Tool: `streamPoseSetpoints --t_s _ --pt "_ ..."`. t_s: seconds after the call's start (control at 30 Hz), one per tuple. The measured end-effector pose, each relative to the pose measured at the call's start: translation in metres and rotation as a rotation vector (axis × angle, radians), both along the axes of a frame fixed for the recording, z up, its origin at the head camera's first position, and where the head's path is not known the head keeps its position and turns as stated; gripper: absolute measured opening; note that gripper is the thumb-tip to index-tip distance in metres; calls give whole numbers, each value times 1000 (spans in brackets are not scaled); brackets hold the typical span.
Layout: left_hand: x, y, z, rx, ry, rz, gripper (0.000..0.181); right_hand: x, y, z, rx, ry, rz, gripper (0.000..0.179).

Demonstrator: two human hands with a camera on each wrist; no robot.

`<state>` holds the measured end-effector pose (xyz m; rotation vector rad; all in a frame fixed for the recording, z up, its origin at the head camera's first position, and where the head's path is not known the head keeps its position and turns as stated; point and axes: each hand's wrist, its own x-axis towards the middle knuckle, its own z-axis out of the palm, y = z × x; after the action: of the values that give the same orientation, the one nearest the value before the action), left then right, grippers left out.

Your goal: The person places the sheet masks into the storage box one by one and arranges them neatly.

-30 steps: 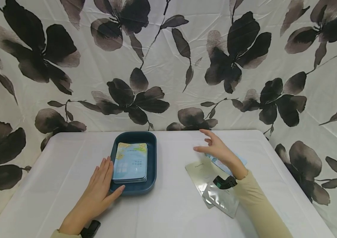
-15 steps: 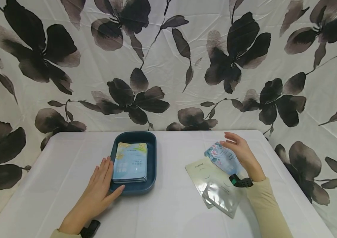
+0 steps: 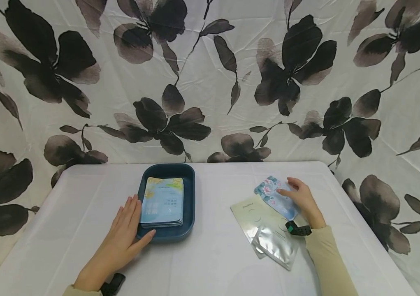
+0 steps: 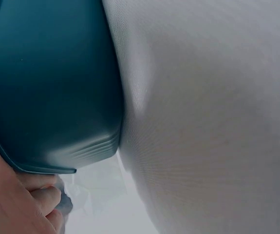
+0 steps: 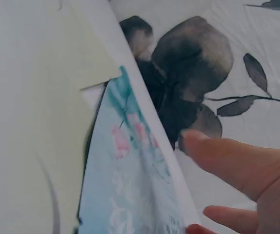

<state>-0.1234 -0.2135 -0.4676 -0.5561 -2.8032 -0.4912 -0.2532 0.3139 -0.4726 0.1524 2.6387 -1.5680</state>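
My left hand (image 3: 124, 236) lies with straight fingers along the left side of a dark teal tray (image 3: 189, 205), its thumb at the near rim. In the tray sits a neat stack of light blue packets (image 3: 163, 203) with a yellow-green top edge. At the right, my right hand (image 3: 304, 201) hovers at a flat blue packet with pink flowers (image 3: 273, 191); thumb and fingers are spread apart over its right part. In the right wrist view the thumb (image 5: 227, 158) stands off from the floral packet (image 5: 127, 161).
A pale green packet (image 3: 248, 211) lies partly under the floral one. Overlapping its near end is a shiny silver packet (image 3: 278, 244). All rest on a white-covered table (image 3: 210, 263), before a floral cloth backdrop (image 3: 210, 82).
My right hand has drawn back to the right from beyond the floral packet and lowered toward its right edge, uncovering its flowers. The left hand and the tray have stayed put.
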Motion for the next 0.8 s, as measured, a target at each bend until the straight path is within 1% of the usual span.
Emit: streamPoseSetpoints --t_s 0.13,0.2,0.23,0.3,0.47,0.7,0.8 --pt "-1 1 -1 -1 0 2 93 3 0 0 286 -28 -2 89" --pt "-1 1 -1 1 -1 2 93 6 0 2 385 -43 -2 91" --pt "-1 1 -1 1 -1 1 93 7 1 3 411 -50 -4 90" --pt "-2 1 -1 0 -1 -1 93 9 1 4 420 -61 -6 89" --pt "-1 1 1 1 -4 -2 93 11 3 6 398 -63 -7 91" --pt "0 1 1 8 -21 -2 93 12 8 8 314 -82 -27 86" --pt "0 1 0 8 -19 -1 93 13 10 9 292 -73 -32 84"
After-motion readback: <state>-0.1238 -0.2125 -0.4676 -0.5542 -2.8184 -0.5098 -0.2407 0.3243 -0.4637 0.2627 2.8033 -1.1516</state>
